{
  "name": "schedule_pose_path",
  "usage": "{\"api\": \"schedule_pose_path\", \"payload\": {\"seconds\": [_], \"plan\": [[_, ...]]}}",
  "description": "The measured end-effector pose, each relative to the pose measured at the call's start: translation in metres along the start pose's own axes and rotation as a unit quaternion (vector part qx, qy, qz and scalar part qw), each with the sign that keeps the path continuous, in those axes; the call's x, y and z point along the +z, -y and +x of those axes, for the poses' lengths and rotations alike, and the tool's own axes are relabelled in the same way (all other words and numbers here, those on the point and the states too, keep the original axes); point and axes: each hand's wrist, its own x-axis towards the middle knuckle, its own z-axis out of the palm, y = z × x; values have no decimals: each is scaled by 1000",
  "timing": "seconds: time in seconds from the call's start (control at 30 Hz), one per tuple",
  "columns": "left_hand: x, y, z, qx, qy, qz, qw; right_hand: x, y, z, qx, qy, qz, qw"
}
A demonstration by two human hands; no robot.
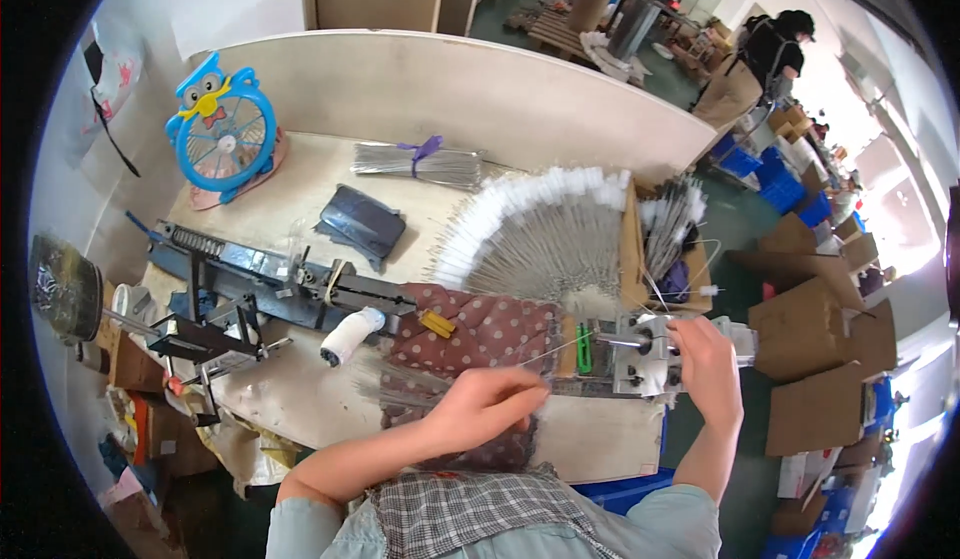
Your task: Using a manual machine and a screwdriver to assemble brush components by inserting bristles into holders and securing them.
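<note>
Left hand point(488, 406) curls by a thin wire point(558, 351), right hand point(708, 367) at a metal machine point(637, 367); I can't tell what's pinched.

At lower centre you can pass your left hand point(490, 406) over bare tabletop point(592, 446). Right of centre, the spindle machine point(632, 366) stands beside your right hand point(708, 364); above it, the carton point(632, 259) and fan of wires point(540, 239) crowd you. The long metal rail point(262, 263) bars your way at centre left.
</note>
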Motion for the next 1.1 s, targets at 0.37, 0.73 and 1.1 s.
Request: {"api": "schedule_pose_path", "payload": {"seconds": [0.37, 0.73, 1.1], "plan": [[-7, 25, 125, 304, -125, 696, 638, 91, -2, 38, 42, -32, 169, 984], [-38, 26, 35, 317, -133, 625, 701, 100, 30, 73, -186, 15, 296, 937], [-92, 21, -62, 15, -468, -141, 872, 161, 142, 109, -210, -32, 239, 948]]}}
